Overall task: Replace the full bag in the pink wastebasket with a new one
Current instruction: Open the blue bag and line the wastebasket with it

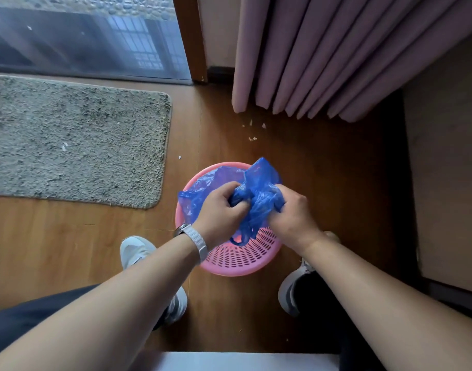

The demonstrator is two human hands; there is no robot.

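A pink perforated wastebasket [237, 259] stands on the wooden floor between my feet. A crumpled blue plastic bag [259, 188] hangs over its opening, part of it draped across the left rim. My left hand [220, 212], with a white watch on its wrist, grips the bunched plastic from the left. My right hand [292, 216] grips the same bag from the right. Both hands sit just above the basket. What is inside the basket under the bag is hidden.
A grey shaggy mat [74, 140] lies to the left in front of a glass door [90, 38]. Pink curtains [336, 54] hang at the back right, with small scraps [252, 129] on the floor below them. A dark cabinet edge [408, 183] borders the right.
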